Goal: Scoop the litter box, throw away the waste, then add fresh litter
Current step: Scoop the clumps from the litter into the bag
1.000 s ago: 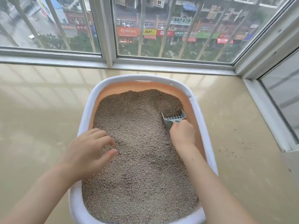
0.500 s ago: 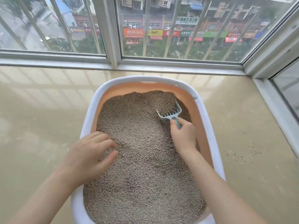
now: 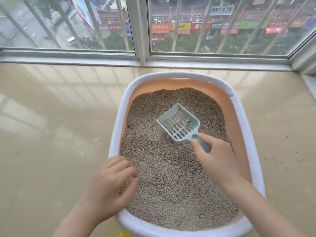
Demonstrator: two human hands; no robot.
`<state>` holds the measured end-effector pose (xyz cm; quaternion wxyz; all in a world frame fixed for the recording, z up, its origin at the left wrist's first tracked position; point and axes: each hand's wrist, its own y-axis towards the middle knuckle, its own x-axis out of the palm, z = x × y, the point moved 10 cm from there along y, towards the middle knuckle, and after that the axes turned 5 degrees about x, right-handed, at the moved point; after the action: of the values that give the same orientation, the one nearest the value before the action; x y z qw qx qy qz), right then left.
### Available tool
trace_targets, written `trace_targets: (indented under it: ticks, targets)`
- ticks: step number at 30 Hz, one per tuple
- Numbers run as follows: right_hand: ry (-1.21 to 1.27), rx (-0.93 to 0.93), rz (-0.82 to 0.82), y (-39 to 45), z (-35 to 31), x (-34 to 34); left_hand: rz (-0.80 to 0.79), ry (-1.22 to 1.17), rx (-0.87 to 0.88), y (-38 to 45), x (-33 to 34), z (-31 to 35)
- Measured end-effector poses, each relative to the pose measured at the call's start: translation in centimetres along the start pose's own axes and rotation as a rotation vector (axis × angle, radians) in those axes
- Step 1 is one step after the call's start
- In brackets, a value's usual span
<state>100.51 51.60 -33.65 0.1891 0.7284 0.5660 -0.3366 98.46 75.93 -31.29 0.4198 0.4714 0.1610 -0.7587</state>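
A: Above the far half of the litter box (image 3: 246,134), what is being held?

B: A pale blue slotted litter scoop (image 3: 178,124) is held by its handle in the right hand (image 3: 217,159), whose fingers are wrapped tight around it. The scoop's head is raised just clear of the grey litter (image 3: 171,177), and some granules can be seen on its grid; whether any clump is among them cannot be told.

A: And the other hand?

B: The left hand (image 3: 111,182) is rested on the box's near left rim, fingers loosely curled and half spread, with the fingertips touching the litter. Nothing is gripped by it.

A: Where is the box itself?

B: It is set on the glossy beige floor (image 3: 51,134), close below the window (image 3: 142,31). A few stray granules (image 3: 290,159) are scattered on the floor to the right of the box.

A: Which step is in hand?

B: The scooping, it is judged; loose litter is apparently being sifted through the slots. Nothing is yet thrown away, and no waste bin or fresh litter bag is seen.

A: What is called for next?

B: A level scoop, gently shaken over the box, so that only waste is kept.
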Motion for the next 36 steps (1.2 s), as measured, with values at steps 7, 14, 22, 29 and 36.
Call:
trace_targets:
  ticks: [7, 14, 22, 29, 36]
  targets:
    - [-0.159, -0.076, -0.084, -0.9, -1.1, 0.7, 0.004, 0.052, -0.024, -0.3, 0.6, -0.6]
    - [-0.171, -0.096, -0.156, -1.7, -2.7, 3.0, 0.016, 0.032, -0.035, -0.5, 0.4, -0.8]
    - [-0.092, -0.137, -0.117, -3.6, -3.5, 2.7, 0.044, 0.043, -0.019, -0.4, 0.1, -0.4]
    - [0.009, -0.151, -0.037, -7.8, -4.0, -0.3, 0.114, -0.076, -0.101, -2.1, -1.1, 1.0]
    - [0.050, -0.216, -0.050, -16.3, -4.1, -4.0, 0.211, -0.149, -0.137, -6.6, -1.8, 5.5]
